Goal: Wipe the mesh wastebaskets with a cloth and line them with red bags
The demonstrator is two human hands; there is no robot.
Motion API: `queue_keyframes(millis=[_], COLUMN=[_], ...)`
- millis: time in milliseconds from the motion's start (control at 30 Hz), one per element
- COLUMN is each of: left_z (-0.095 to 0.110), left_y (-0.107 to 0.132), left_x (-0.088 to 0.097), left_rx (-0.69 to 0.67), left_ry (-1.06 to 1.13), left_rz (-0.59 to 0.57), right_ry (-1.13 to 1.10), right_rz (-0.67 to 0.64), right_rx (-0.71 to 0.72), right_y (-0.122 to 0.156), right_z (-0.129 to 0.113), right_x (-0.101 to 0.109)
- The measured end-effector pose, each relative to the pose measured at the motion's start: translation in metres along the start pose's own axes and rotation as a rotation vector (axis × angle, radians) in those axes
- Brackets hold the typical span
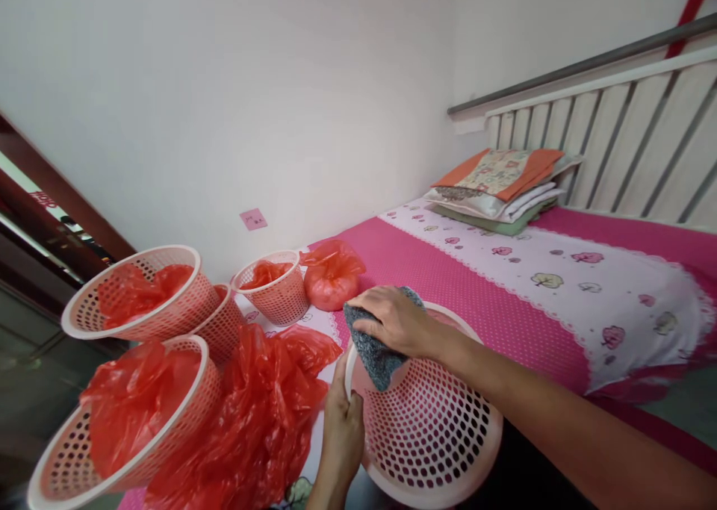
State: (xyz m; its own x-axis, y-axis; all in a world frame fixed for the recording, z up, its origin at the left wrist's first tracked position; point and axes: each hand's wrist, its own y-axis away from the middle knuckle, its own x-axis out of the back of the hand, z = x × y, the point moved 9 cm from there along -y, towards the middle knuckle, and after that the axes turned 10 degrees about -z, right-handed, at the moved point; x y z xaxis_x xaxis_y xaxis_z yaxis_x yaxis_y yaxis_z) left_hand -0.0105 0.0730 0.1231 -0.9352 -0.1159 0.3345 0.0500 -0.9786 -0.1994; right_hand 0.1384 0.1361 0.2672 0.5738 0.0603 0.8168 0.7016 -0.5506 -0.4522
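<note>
A pale pink perforated plastic basket (pixel 429 431) is tilted in front of me, close to my body. My left hand (pixel 343 424) is closed on its left edge, with the thumb showing on the outside. My right hand (pixel 395 319) is closed around a dark grey-green cloth (pixel 375 357) and presses it against the basket's upper end. The palm and part of the basket's rim are hidden behind the hand and cloth. Left of my left hand lies a crumpled heap of red plastic bags (pixel 255 420).
Several pink baskets with red bags inside stand at the left, including a tilted front one (pixel 196 413), an upper one (pixel 187 301) and a small one (pixel 280 297). A tied red bag (pixel 333 278) sits near the wall. Folded bedding (pixel 504 185) lies on the pink bed (pixel 470 301).
</note>
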Motion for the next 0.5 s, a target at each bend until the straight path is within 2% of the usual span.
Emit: queue_keyframes(millis=[100, 167, 333, 500], left_z=[-0.004, -0.005, -0.003, -0.001], left_y=[-0.001, 0.0, 0.004, 0.005], left_x=[0.002, 0.002, 0.002, 0.007], left_rx=[0.011, 0.009, 0.014, 0.014], left_ry=[-0.004, 0.003, 0.012, 0.017], left_rz=[0.021, 0.022, 0.042, 0.063], right_ry=[0.143, 0.272, 0.52, 0.556], right_rz=[-0.096, -0.158, -0.207, -0.203], right_rx=[0.133, 0.138, 0.087, 0.153], right_y=[0.011, 0.014, 0.008, -0.007], right_z=[-0.03, -0.041, -0.041, -0.034], right_x=[-0.011, -0.023, -0.047, -0.053])
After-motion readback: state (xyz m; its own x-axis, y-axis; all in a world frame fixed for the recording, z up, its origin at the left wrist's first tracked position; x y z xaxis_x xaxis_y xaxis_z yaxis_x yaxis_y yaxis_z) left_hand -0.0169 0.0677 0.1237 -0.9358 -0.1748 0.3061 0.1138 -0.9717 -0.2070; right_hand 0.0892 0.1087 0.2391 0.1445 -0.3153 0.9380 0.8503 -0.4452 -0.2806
